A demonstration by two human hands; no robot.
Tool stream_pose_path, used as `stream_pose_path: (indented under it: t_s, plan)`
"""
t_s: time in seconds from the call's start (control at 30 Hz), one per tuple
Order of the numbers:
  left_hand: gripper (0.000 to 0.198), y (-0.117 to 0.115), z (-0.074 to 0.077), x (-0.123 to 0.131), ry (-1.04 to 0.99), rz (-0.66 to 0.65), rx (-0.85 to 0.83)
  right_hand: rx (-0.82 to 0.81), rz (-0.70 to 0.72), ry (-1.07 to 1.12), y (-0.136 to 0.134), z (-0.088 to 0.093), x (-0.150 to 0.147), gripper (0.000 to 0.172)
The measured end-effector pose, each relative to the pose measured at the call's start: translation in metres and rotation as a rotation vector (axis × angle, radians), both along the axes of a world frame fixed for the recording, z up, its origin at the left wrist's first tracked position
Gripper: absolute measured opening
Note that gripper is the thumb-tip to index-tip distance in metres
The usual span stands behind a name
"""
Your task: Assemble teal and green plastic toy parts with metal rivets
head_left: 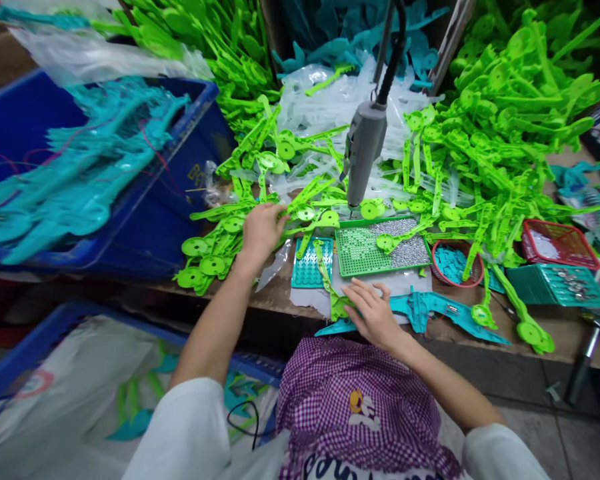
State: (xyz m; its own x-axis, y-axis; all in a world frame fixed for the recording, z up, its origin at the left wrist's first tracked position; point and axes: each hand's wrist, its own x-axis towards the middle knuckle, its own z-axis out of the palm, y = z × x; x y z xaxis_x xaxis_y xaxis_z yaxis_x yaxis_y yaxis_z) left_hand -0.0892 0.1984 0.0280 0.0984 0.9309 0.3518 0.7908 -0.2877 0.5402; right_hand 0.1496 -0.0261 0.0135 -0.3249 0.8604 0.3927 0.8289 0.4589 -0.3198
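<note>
My left hand (261,233) reaches into loose bright green plastic parts at the table's middle. Its fingers are curled at one long green part (307,198), and the fingertips are partly hidden. My right hand (373,313) is at the table's front edge, its thumb and fingertips closed on the lower end of another green plastic part (326,270). Beneath that hand lies a long teal plastic part (433,305), with a small metal piece on it. An electric screwdriver (366,150) hangs tip down above a green tray (347,268) of small silvery pieces.
A blue crate (155,213) of teal parts stands at left. Green parts (510,127) are heaped at right. A teal tray (300,277), a round red basket (475,280), stacked teal trays (535,287) and a hammer (586,357) line the front edge. Another blue crate (10,360) sits below.
</note>
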Motion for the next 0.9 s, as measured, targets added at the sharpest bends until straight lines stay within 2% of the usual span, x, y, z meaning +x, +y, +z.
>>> stream_pose_path:
  t_s: [0.13,0.23,0.3,0.4,0.53,0.6,0.73,0.9]
  plan:
    - [0.024,-0.03,0.002,-0.015,-0.12,0.102,0.107,0.021,-0.079,0.152,-0.009,0.014,0.005,0.039]
    - [0.025,-0.051,-0.004,-0.023,-0.175,0.152,0.073,-0.002,-0.154,0.266,-0.004,0.022,0.004,0.036]
    - [0.026,-0.056,-0.008,-0.026,-0.189,0.167,0.026,-0.018,-0.191,0.337,0.004,0.03,0.002,0.032]
    - [0.023,-0.049,-0.008,-0.03,-0.183,0.21,-0.003,-0.024,-0.219,0.448,0.023,0.052,-0.007,0.026]
    - [0.018,-0.024,0.002,-0.035,-0.171,0.27,0.026,-0.012,-0.218,0.596,0.058,0.089,-0.027,0.027]
    - [0.018,-0.014,0.008,-0.036,-0.188,0.294,0.018,-0.039,-0.171,0.626,0.076,0.098,-0.034,0.028]
    - [0.018,-0.004,0.011,-0.04,-0.143,0.337,-0.084,-0.14,-0.076,0.533,0.098,0.088,-0.027,0.025]
    - [0.02,0.001,0.006,-0.048,-0.048,0.373,-0.144,-0.214,-0.014,0.192,0.096,0.064,-0.002,0.022]
